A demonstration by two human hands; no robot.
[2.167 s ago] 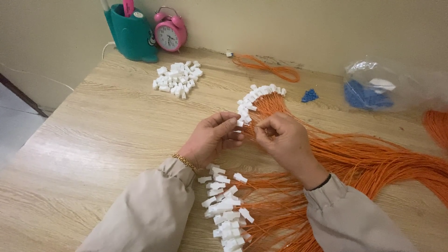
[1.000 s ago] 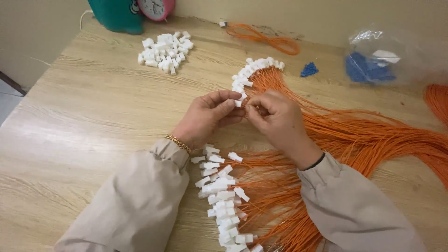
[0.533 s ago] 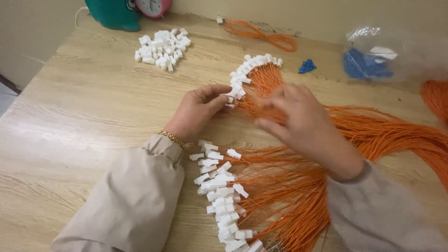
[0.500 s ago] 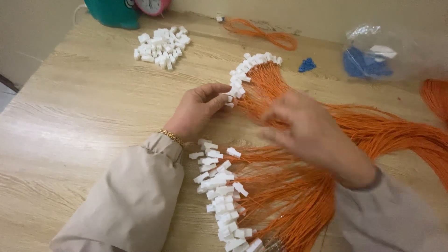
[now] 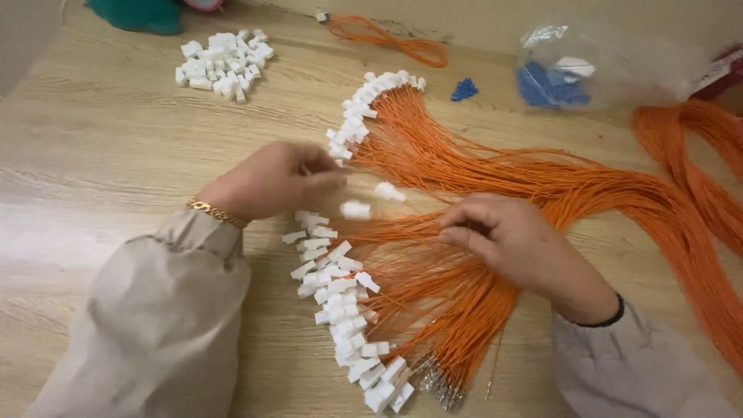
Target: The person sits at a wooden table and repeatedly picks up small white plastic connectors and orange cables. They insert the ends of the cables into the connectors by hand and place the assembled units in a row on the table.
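Note:
A large fan of orange wires (image 5: 495, 178) lies on the wooden table (image 5: 101, 155), each wire ending in a small white connector. The connectors form an upper row (image 5: 360, 112) and a lower row (image 5: 340, 310). My left hand (image 5: 267, 182) rests at the near end of the upper row, its fingertips pinched together on a white connector (image 5: 338, 152). My right hand (image 5: 511, 244) lies on the lower part of the fan, fingers curled and pinching orange wires. Two connectors (image 5: 356, 209) sit apart between the rows.
A pile of loose white connectors (image 5: 224, 56) lies at the back left. A clear plastic bag with blue parts (image 5: 557, 77) and a small blue piece (image 5: 464, 90) sit at the back right. A coiled orange wire (image 5: 387, 40) and another orange bundle (image 5: 696, 147) lie nearby.
My right hand left the upper connector row, where both hands worked together, and came down and right onto the lower wires. My left hand stayed at the upper row.

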